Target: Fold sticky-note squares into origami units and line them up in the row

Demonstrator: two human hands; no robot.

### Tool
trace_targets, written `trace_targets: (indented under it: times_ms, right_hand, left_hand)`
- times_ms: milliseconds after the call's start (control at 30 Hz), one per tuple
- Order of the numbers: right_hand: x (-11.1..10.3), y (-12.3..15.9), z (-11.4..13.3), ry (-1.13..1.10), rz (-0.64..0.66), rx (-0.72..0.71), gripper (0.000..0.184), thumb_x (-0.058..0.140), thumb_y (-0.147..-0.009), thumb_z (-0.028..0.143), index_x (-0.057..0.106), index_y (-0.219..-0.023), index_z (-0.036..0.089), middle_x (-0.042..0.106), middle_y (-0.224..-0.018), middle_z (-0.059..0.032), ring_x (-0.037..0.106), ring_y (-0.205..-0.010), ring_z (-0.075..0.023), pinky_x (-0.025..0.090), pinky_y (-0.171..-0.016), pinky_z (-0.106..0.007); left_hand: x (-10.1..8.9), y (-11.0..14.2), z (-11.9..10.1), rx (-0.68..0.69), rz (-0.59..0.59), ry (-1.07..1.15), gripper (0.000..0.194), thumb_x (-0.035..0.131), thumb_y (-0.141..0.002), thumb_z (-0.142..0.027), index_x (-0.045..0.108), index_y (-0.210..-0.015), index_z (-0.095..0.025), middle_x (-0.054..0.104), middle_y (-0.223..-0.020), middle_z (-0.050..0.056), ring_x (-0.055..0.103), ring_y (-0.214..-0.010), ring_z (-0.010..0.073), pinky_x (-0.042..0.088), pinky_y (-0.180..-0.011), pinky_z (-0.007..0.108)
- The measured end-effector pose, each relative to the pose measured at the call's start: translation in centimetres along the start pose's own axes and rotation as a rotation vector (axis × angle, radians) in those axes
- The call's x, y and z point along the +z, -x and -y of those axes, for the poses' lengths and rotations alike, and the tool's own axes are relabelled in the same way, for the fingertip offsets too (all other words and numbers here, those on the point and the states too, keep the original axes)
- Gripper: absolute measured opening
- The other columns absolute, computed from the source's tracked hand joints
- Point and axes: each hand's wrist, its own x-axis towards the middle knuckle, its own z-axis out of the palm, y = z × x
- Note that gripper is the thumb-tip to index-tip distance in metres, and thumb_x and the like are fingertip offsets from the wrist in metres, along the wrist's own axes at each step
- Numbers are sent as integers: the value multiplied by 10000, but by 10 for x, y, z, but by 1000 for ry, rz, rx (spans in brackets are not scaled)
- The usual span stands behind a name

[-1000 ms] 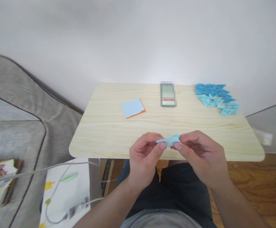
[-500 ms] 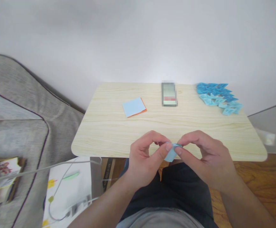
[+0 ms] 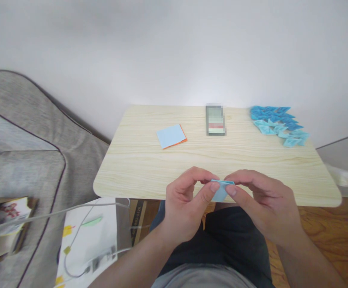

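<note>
- Left hand: fingers nearly closed, thumb and forefinger pinching the left side of a small piece of folded light-blue paper; the gap is about as thin as the paper itself.
- Right hand: fingers likewise nearly closed, gripping the paper's right upper corner between thumb and forefinger; both thumbs lie on the side facing the wearer, tips near each other but apart.
- Held paper: in view it overlaps the near edge of the tabletop; its top edge shows a narrow opening with a deeper blue inside, its lower part hangs below the thumbs; finer creases too small to tell.
- Tabletop, left of centre: flat light-blue sheet lying on an orange sheet; orange shows along the right and lower edges; number of sheets cannot be told.
- Tabletop, far side near the wall: phone, upright in view; screen pixelated, content unreadable.
- Tabletop, far right: dark-blue folded pieces in a pointed, overlapping cluster; paler turquoise folded pieces just in front, reaching toward the right edge.
- Left of the tabletop: grey sofa with books on its seat; lower down, a white surface bearing a power strip with a cord plugged in; wood-patterned floor at right.
</note>
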Motion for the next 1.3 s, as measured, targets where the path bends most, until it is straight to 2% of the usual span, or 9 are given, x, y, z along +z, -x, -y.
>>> trace_targets:
  times_ms: [367,700,900,1100,1300]
  right_hand:
    - [-1,1,3,-2,-2,-42,127,748,-889,249,742,-1010,290,756,-956,-3,695,-861,-182,543,-780,-309]
    - [-5,0,7,-56,72,-66,201,745,-869,148,742,-1015,285,754,-976,-16,697,-868,-198,555,-772,-338]
    - [-3,-1,7,-86,19,-133,200,748,-857,130,760,-995,274,753,-950,-22,696,-835,-195,555,-735,-334]
    - [-8,-2,12,-20,67,-57,228,752,-853,134,746,-1028,279,760,-994,-32,708,-892,-214,575,-786,-361]
    - [-9,-4,16,-27,55,-58,230,742,-835,105,736,-1005,259,762,-967,-31,718,-877,-218,591,-781,-375]
  left_hand:
    - [1,0,-2,25,7,22,81,738,-885,-206,760,-962,-197,690,-895,50,618,-856,164,494,-772,283]
    - [0,1,-1,67,26,47,102,709,-902,-145,745,-983,-195,674,-906,34,601,-848,139,471,-781,274]
    - [0,2,0,79,21,39,100,709,-900,-137,744,-977,-191,671,-901,35,603,-848,142,470,-780,281]
    - [-1,1,1,103,27,28,103,703,-902,-128,741,-975,-189,676,-905,37,615,-854,146,479,-791,291]
    - [-2,1,3,132,46,-3,118,702,-898,-116,742,-985,-185,689,-914,49,629,-864,159,485,-804,314]
